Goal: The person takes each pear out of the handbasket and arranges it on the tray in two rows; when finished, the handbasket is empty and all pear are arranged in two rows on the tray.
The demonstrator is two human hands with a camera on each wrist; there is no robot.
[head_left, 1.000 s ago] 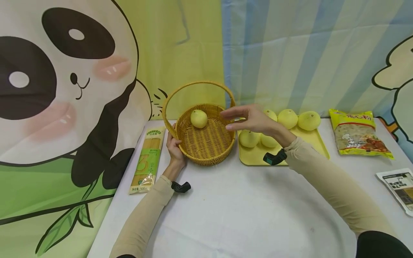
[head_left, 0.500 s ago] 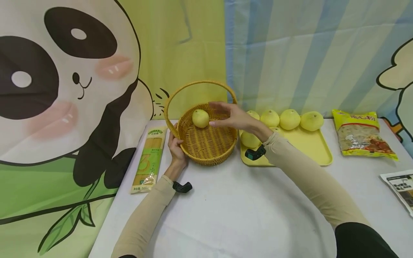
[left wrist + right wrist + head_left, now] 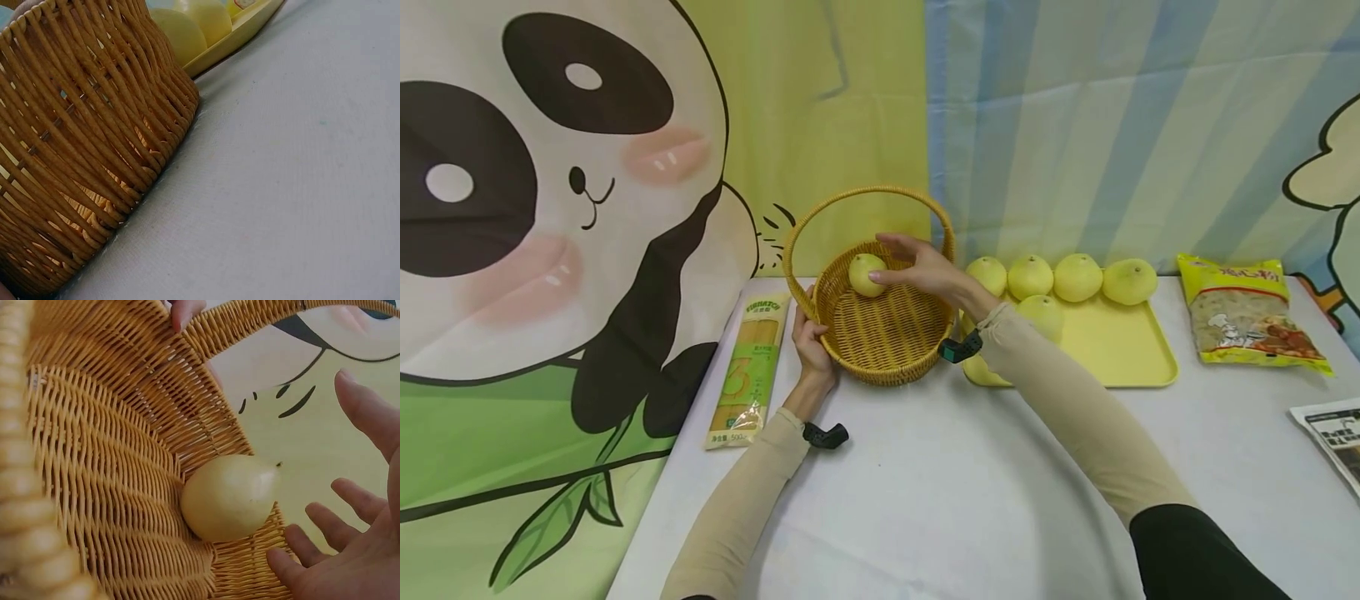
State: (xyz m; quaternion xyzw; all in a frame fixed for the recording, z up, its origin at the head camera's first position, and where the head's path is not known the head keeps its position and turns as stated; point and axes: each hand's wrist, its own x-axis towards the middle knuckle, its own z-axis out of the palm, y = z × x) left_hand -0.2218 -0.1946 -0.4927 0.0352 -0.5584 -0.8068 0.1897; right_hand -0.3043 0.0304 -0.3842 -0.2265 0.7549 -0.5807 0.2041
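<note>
A round wicker basket with a tall arched handle stands before me, its side filling much of the left wrist view. My left hand grips its left side near the handle's foot; a fingertip shows over the rim in the right wrist view. A single yellow pear lies inside against the far wall. My right hand reaches over the basket's right rim with fingers spread and nothing between them. Its thumb overlaps the pear in the head view, while in the right wrist view the fingers stand just beside the fruit.
Right of the basket, a yellow tray bears several pears, partly behind my right forearm. A noodle packet lies at the left. Farther right are a yellow food bag and a white packet. A printed curtain hangs behind.
My right hand has moved left from beside the tray to over the basket, close to the pear. The left hand has kept its grip on the basket. The view has shifted slightly.
</note>
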